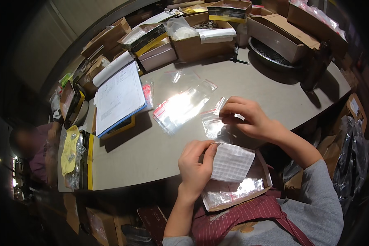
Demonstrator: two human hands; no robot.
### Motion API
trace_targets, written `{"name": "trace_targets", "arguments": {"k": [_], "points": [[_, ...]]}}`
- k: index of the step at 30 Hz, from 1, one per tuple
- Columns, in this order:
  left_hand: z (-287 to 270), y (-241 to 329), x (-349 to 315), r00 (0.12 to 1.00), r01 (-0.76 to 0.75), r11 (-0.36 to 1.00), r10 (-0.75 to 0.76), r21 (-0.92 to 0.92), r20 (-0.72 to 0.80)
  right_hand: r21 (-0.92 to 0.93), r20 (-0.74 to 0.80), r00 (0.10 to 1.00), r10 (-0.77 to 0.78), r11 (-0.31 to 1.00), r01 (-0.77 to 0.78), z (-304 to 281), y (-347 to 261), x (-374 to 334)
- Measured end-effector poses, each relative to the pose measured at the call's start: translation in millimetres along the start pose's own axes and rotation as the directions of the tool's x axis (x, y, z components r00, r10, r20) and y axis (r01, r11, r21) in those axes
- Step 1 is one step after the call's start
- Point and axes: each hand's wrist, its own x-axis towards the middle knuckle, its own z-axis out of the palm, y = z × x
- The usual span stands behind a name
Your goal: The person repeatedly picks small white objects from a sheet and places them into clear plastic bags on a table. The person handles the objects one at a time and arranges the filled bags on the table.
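My left hand (197,164) pinches the upper left corner of a white sheet (233,162) covered in rows of small round stickers. It is held over a shallow open box (269,180) at the table's near edge. Inside that box lie shiny clear bags (233,192) with red lines. Farther up, my right hand (246,117) is closed, its fingertips over a small clear zip bag (212,126) on the table. Whatever is between those fingertips is too small to make out. A small round piece shows at the bag's lower part.
A stack of clear zip bags (180,106) reflects light mid-table. Left of it, a clipboard with papers (121,98) leans on a box. Cardboard boxes (203,47), a dark round pan (270,53) and a pen (238,61) line the back. At far left sits another person (41,151).
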Motion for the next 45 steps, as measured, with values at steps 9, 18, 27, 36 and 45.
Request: {"name": "trace_targets", "arguments": {"k": [9,18,27,36,45], "points": [[-3,1,2,0.916,-0.389,0.895,0.400,0.219,-0.010,-0.220,0.040,0.981,-0.191,0.956,0.196,0,6,-9],[-15,-11,4,0.915,-0.369,0.896,0.302,0.248,0.268,-0.151,0.143,0.989,0.048,0.988,-0.026,-31,44,4],[-57,-25,-33,0.999,-0.042,0.971,0.039,-0.237,-0.019,-0.091,0.255,0.967,0.021,0.996,0.002,-28,0,-69],[-63,-11,-68,0.942,0.109,0.955,-0.187,-0.275,-0.278,-0.099,0.433,0.888,-0.155,0.971,0.218,2,-41,-83],[-41,-6,-72,0.930,0.112,0.916,-0.233,-0.385,-0.285,0.029,0.174,0.980,-0.100,0.995,0.096,21,-57,-52]]}}
